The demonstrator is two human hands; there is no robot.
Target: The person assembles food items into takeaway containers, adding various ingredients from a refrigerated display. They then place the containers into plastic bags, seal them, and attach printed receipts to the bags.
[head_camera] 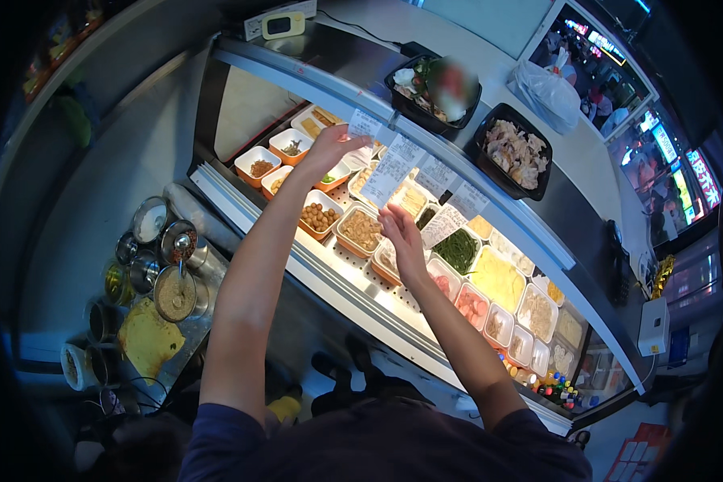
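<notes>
My left hand (331,147) is raised at the upper edge of the lit display case, its fingertips over a hanging paper slip (364,124); whether they grip it I cannot tell. Lower and to the right, my right hand (402,238) has its fingers apart, near the bottom of a long printed slip (391,169). A curled slip (443,225) is just right of that hand. More slips (437,175) hang along the case's frame. Beneath are trays of food, among them brown balls (319,217), green strands (456,250) and yellow sheets (499,278).
On the case's top stand a black bowl of mixed food (416,102) and a black container of shredded food (515,153). A tied plastic bag (545,90) sits by the window. At left are seasoning bowls (176,293) and a yellow cloth-like sheet (149,338). Small bottles (554,388) stand at lower right.
</notes>
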